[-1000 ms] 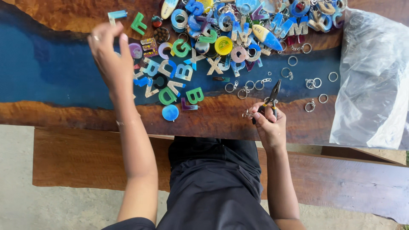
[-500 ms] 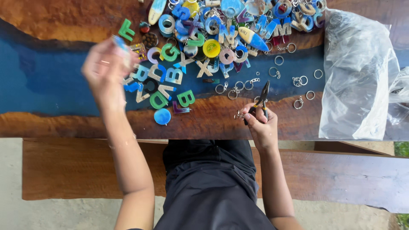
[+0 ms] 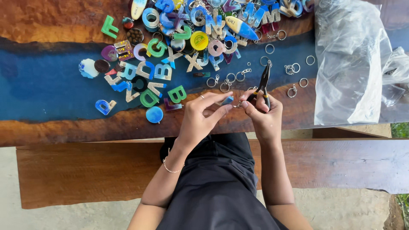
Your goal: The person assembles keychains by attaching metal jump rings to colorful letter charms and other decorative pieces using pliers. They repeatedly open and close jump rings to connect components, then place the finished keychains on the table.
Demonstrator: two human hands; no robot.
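Near the frame's centre, the left hand pinches a small, light, rigid blue charm by its edges, while the right hand clenches black pliers

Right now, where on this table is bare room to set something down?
Free: the blue strip left of the letter pile, and the wood edge below it. Crowded: the pile, the key rings, and the plastic bag at right.

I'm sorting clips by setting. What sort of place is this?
Probably a small craft bench for keychain making: a pile of resin letter charms, loose metal key rings, and pliers in the right hand.
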